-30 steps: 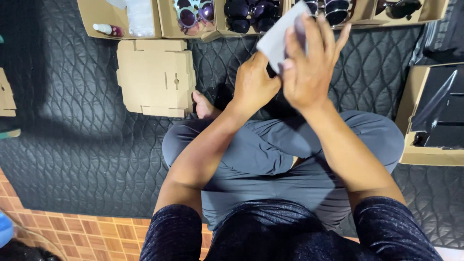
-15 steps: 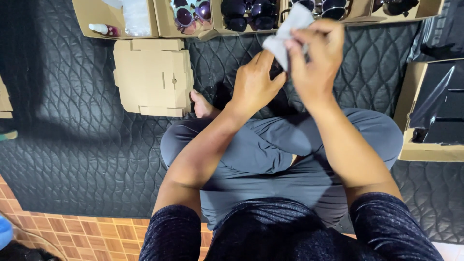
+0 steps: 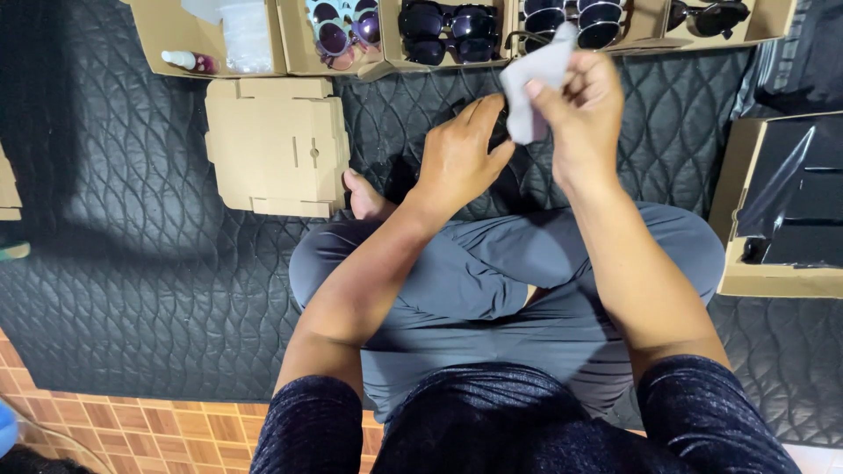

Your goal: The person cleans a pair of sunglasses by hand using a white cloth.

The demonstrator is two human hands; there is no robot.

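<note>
In the upper middle, the right hand [image 3: 587, 114] is pinching a grey cleaning cloth [image 3: 534, 88] while the left hand [image 3: 461, 158] is cupping something hidden, and a loose pinch could be letting it slip.

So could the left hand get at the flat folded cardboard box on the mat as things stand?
Probably yes. The left hand appears to hold nothing of its own, beside the grey cloth in the right hand, and only bare mat lies between it and the cardboard box.
</note>
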